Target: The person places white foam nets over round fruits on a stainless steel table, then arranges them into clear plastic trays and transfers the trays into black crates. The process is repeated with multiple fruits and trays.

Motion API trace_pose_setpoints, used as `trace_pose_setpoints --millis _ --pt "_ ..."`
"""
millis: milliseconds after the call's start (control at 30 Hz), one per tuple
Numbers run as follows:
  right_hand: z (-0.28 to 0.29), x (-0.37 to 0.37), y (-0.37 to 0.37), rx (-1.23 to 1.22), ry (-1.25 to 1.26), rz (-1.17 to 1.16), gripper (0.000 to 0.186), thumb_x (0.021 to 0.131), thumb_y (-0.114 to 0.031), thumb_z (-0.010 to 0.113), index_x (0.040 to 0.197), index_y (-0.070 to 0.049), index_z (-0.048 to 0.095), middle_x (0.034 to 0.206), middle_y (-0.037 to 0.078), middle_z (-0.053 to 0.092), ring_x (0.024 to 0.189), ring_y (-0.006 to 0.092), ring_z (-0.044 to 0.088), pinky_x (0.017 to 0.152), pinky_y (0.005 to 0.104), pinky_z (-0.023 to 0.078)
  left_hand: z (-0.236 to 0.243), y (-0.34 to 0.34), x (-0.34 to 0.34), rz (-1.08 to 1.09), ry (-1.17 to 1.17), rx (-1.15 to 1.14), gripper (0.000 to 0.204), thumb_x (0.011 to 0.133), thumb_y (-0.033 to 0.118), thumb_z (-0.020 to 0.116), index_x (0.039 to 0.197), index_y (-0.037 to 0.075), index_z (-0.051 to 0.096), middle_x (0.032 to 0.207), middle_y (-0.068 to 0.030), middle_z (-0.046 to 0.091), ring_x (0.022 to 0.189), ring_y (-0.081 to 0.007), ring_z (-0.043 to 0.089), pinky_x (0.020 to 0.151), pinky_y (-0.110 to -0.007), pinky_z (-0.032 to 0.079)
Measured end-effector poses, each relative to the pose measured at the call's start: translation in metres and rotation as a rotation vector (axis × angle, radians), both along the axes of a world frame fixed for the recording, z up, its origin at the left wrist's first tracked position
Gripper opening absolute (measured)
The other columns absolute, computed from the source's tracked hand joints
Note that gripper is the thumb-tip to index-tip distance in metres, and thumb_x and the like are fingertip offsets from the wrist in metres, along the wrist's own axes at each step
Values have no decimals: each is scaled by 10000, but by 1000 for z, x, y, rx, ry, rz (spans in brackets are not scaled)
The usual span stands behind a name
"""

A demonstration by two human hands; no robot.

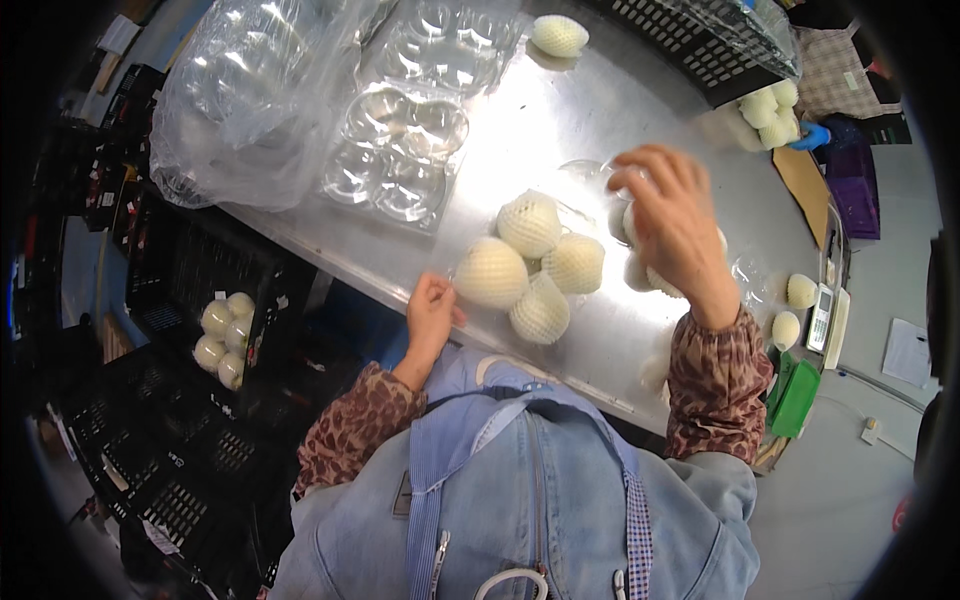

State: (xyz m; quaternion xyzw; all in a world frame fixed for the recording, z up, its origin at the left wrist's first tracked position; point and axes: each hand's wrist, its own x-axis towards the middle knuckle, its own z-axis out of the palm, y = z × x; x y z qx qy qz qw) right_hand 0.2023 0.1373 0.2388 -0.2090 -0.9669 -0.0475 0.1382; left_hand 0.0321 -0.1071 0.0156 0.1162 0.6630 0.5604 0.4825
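Note:
Several round fruits in pale foam nets (491, 272) sit in a close cluster on the metal table. A clear plastic edge glints around them, though its outline is hard to make out. My left hand (430, 315) is at the cluster's left side, fingers pinched together; whatever is between them is too small to tell. Over another group of foam-netted fruits (665, 283), farther right, my right hand (675, 215) hovers with curved, parted fingers, slightly blurred. It partly hides those fruits, and nothing shows in its grasp.
Clear moulded fruit trays (400, 150) lie beside a large plastic bag (240, 100) at the far left. A black crate (700, 50) stands at the back right. Past the table's right end are a scale (820, 318) and a green tray (795, 397). Across the table appears a co-worker's blue glove (811, 136).

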Motion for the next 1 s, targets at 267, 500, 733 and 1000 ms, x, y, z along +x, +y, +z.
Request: trace_pose_setpoints --millis 267,500,733,1000 --pt "-70 -6 -17 -561 187 -283 580 754 -348 783 1214 -77 557 1084 147 630 999 313 617 851 512 462 16 -35 -8 -82 -145 -53 206 922 3 575 1108 13 487 901 -93 610 592 -133 614 490 -246 506" --pt "-148 -69 -67 -510 -141 -424 783 706 -552 753 1247 -36 517 976 194 588 872 331 600 793 452 444 33 -8 -41 88 234 112 341 913 -3 583 1232 21 467 1082 -96 576 749 -115 612 654 -232 524" --pt "-147 -51 -67 -543 188 -251 692 658 -370 782 1206 -40 518 1079 200 545 975 339 548 796 442 452 46 57 -30 -110 439 177 332 938 109 608 1235 -1 508 1119 -100 587 869 -156 618 728 -263 517" --pt "-146 -33 -70 -667 503 -55 712 596 -180 848 1201 -47 496 1167 191 477 1135 347 473 945 437 431 62 97 -32 -365 254 151 558 854 329 724 1268 11 526 1058 -155 648 912 -217 643 800 -330 508"
